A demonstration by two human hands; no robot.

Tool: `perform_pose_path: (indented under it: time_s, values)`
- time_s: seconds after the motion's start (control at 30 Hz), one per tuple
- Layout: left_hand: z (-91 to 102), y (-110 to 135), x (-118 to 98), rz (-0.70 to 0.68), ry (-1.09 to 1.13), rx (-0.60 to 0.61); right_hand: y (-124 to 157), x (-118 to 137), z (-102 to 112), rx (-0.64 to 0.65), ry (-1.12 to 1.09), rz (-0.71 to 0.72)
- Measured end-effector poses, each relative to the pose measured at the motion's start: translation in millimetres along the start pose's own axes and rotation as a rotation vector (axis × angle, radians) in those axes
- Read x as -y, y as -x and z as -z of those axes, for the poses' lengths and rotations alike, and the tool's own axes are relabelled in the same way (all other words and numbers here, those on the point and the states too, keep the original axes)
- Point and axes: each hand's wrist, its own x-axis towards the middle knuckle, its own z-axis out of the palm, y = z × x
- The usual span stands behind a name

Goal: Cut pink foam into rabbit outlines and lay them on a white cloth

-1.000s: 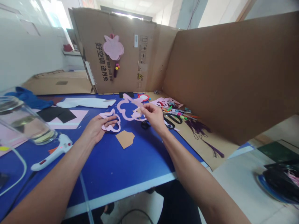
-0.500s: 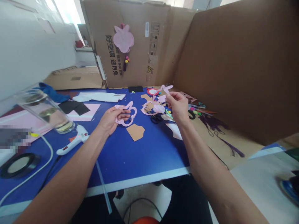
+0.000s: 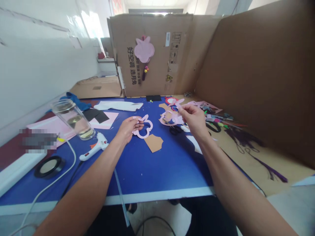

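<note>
Shifted rightward from the left hand (image 3: 130, 128) since a second ago, the right hand (image 3: 194, 117) pinches a pink outline (image 3: 167, 124) over scraps, perhaps touching them, while the left grasps another pink cut-out (image 3: 150, 126) beside a tan card piece (image 3: 154, 144).

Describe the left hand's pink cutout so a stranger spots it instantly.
Start at the blue tabletop and find the bare left hand over it. It grips a flat pink scalloped frame: hollow, unlike the solid tan cardboard piece nearby, and apart from the second pink frame in the right hand.
</note>
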Motion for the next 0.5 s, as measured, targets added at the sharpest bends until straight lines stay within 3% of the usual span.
perform_pose_path:
  time_s: [0.33, 0.5]
  values:
    - [10.0, -3, 2, -0.269, -0.278, -0.289, 8, -3, -13, 0.097, 0.018, -0.005]
    - [3.8, 2, -3, -0.291, -0.277, -0.276, 11, -1, -18, 0.155, -0.004, -0.013]
